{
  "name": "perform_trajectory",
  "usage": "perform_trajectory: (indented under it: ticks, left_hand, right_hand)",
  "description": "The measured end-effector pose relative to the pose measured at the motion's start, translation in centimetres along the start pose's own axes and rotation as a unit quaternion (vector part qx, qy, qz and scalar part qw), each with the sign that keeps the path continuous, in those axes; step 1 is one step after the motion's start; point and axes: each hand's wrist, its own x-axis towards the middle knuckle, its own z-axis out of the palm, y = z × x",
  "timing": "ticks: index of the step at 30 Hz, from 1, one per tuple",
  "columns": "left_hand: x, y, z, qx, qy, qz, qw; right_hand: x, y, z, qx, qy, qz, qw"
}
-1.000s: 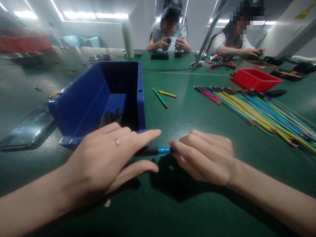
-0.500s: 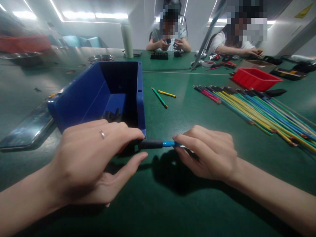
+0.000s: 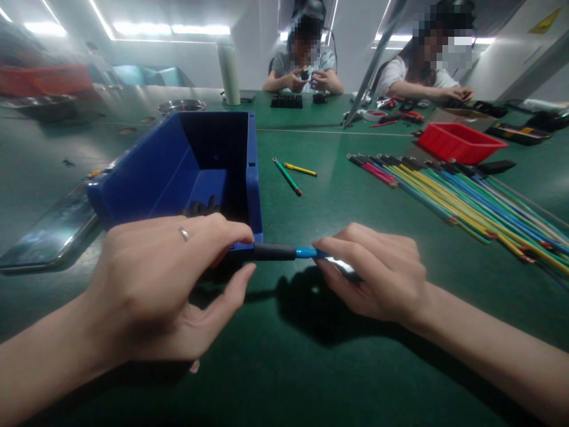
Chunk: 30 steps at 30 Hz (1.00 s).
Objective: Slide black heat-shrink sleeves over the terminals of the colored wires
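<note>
My right hand (image 3: 373, 270) pinches a blue cable (image 3: 306, 253) between thumb and fingertips. Over the cable's left end sits a black sleeve (image 3: 274, 252), held level above the table. My left hand (image 3: 164, 284), with a ring on one finger, is at the sleeve's left end. Its thumb and index finger are apart, the index tip close to or touching the sleeve; I cannot tell which. Just behind the left hand stands a blue bin (image 3: 255, 178) with black pieces (image 3: 204, 206) inside, partly hidden by the hand.
On the green table lie a green cable (image 3: 287, 177) and a yellow cable (image 3: 300, 169). Many coloured cables (image 3: 462, 196) spread at right, near a red bin (image 3: 462, 143). A phone (image 3: 48, 228) rests at left. Two people work across the table.
My left thumb and index finger have drawn back slightly left, baring more of the black sleeve. The sleeve and cable have risen a little; my right hand keeps its pinch.
</note>
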Motion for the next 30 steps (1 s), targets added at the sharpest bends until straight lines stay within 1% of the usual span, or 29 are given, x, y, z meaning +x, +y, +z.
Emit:
perform_trajectory:
  ticks: [5, 11, 16, 25, 30]
  left_hand:
    - [0.32, -0.59, 0.26, 0.001, 0.004, 0.04, 0.999]
    - [0.33, -0.91, 0.37, -0.001, 0.006, 0.054, 0.999]
    - [0.29, -0.62, 0.45, -0.011, 0.001, 0.041, 0.999]
    - [0.3, -0.75, 0.37, -0.014, -0.004, 0.052, 0.999]
    - [0.08, -0.57, 0.42, -0.01, -0.009, 0.034, 0.999]
  right_hand:
    - [0.03, -0.09, -0.06, -0.007, -0.006, 0.001, 1.0]
    - [0.07, -0.08, -0.07, -0.004, -0.006, 0.001, 1.0]
    - [0.0, -0.15, -0.09, 0.002, -0.009, 0.001, 1.0]
    - [0.08, -0.11, -0.22, -0.002, -0.011, -0.003, 1.0]
    - [0.08, -0.1, -0.3, 0.007, -0.017, -0.003, 1.0]
